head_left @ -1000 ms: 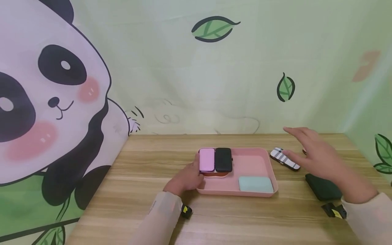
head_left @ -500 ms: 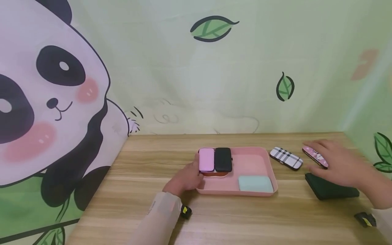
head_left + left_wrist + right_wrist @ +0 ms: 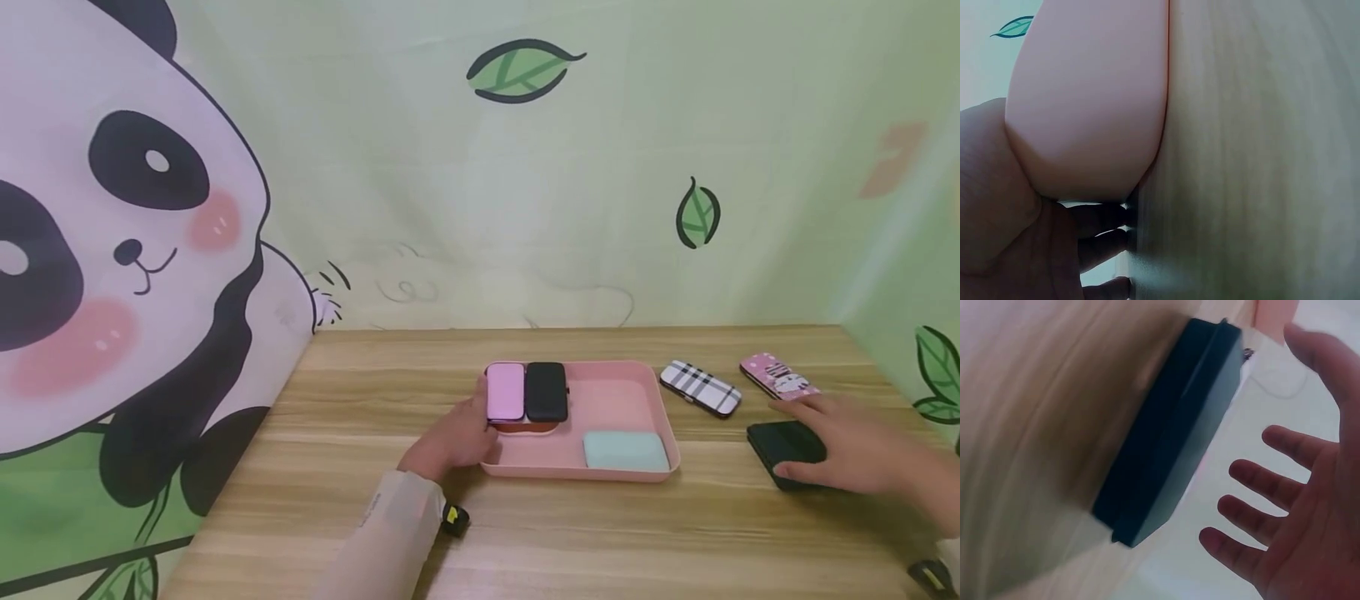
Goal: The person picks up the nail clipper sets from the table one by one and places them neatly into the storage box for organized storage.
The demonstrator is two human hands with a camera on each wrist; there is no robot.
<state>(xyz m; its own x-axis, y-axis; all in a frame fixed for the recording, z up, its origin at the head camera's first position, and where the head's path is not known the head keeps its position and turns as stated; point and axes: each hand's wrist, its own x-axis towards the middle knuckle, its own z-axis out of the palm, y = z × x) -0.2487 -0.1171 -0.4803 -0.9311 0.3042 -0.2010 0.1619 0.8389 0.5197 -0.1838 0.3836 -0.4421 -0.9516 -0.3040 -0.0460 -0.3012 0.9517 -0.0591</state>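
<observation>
A shallow pink tray (image 3: 615, 400) rests on the wooden table. My left hand (image 3: 457, 435) grips its left rim, with the thumb over the edge; the left wrist view shows fingers on the outer side, tips at the table. Inside lie a pink case (image 3: 506, 391), a black case (image 3: 547, 392) and a light blue case (image 3: 626, 451). Something brown (image 3: 527, 427) shows beneath the first two, mostly hidden. My right hand (image 3: 855, 446) hovers over a dark green case (image 3: 783, 446), fingers spread and apart from it in the right wrist view (image 3: 1310, 506).
Right of the tray lie a plaid case (image 3: 701, 387) and a pink cartoon-print case (image 3: 780, 377), both slanted. A green cloth backdrop (image 3: 420, 167) with a panda and leaves stands behind the table. Wooden tabletop (image 3: 600, 533) stretches along the front.
My right hand has swung from above the plaid case, over the cartoon-print case, then toward me to the dark green case. My left hand and the tray have stayed put.
</observation>
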